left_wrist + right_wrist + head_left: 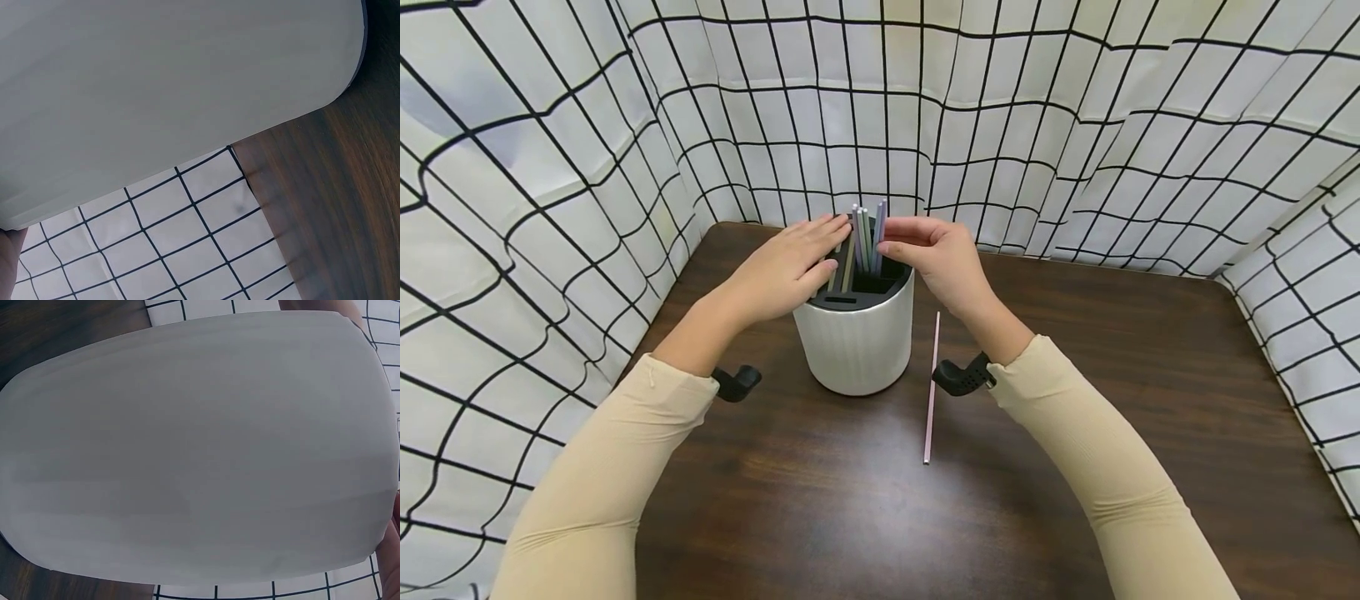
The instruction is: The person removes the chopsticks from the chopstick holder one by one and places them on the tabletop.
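Note:
A white, round-walled utensil holder (pixel 855 354) with a black slotted top stands upright on the table. My left hand (pixel 786 271) rests flat across the left of its top, fingers extended over the slots. Above the open section on the right, my right hand (pixel 943 258) pinches a thin lilac stick (pixel 881 218) between thumb and fingers; its lower end is hidden inside. Several pastel sticks (pixel 863 242) stand beside it in the same section. One pink stick (pixel 930 408) lies on the table, right of the holder. The holder's pale wall fills much of both wrist views (pixel 156 81) (pixel 200 450).
The dark wooden table (pixel 820 508) extends to both sides and toward me. White cloth with a black grid pattern (pixel 1000 125) encloses it at the back, left and right. A black wrist strap (pixel 962 377) sits at each sleeve cuff.

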The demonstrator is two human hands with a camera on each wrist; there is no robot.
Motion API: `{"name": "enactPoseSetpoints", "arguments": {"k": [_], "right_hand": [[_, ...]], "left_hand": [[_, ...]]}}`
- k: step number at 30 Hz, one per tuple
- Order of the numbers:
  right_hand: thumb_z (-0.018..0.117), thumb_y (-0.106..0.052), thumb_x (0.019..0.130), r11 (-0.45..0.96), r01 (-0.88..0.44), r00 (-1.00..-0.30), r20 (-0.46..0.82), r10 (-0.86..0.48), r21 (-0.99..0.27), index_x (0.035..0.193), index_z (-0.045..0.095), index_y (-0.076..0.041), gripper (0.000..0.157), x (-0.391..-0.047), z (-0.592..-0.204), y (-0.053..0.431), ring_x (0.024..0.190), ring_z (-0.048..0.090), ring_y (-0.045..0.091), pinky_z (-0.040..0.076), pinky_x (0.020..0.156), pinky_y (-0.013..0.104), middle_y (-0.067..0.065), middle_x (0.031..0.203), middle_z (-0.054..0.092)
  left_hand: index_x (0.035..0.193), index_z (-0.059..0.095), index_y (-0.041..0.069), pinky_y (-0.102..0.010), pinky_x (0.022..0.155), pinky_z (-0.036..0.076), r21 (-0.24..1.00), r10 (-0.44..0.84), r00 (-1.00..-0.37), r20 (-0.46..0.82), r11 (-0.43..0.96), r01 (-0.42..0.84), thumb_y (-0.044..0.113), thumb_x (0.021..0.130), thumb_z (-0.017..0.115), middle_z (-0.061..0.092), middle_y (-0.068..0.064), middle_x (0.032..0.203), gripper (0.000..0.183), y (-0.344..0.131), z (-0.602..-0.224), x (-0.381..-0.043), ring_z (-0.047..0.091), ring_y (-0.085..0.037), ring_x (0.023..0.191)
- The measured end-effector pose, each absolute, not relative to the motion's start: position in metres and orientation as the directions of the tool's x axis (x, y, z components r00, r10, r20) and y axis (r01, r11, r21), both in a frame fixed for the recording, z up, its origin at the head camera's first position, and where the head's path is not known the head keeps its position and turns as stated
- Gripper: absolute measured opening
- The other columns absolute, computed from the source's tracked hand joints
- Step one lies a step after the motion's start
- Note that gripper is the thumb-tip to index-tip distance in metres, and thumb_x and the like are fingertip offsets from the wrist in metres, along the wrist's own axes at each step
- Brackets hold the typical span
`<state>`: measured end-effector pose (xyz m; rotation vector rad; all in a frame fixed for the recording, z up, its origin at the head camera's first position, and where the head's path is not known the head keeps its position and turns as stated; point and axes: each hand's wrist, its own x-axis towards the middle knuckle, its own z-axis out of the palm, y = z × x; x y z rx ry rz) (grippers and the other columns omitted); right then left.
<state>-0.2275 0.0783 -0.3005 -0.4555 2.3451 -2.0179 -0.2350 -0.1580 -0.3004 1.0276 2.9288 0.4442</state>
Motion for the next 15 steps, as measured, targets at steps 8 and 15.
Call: {"name": "enactPoseSetpoints", "arguments": {"k": [8, 15], "right_hand": [[0.073, -0.011, 0.089, 0.133, -0.211, -0.961, 0.181, -0.207, -0.968, 0.11, 0.075, 0.0, 0.024, -0.227, -0.3014, 0.0738, 0.097, 0.07, 0.008, 0.059, 0.09, 0.027, 0.015, 0.112, 0.075], [0.073, -0.01, 0.089, 0.104, -0.205, -0.963, 0.181, -0.201, -0.973, 0.109, 0.075, 0.001, 0.023, -0.2266, -0.2974, 0.0752, 0.095, 0.07, 0.007, 0.059, 0.09, 0.026, 0.011, 0.109, 0.076]], "left_hand": [[0.158, 0.027, 0.008, -0.046, 0.129, 0.011, 0.272, 0.611, -0.786, 0.088, 0.745, 0.609, 0.031, 0.107, 0.036, 0.022, -0.008, 0.166, 0.057, -0.1593, -0.3003, -0.2332, 0.016, -0.029, 0.156], [0.158, 0.027, 0.009, -0.046, 0.129, 0.011, 0.269, 0.612, -0.785, 0.09, 0.744, 0.611, 0.033, 0.107, 0.036, 0.021, -0.008, 0.166, 0.057, -0.1585, -0.3012, -0.2341, 0.015, -0.028, 0.156]]}}
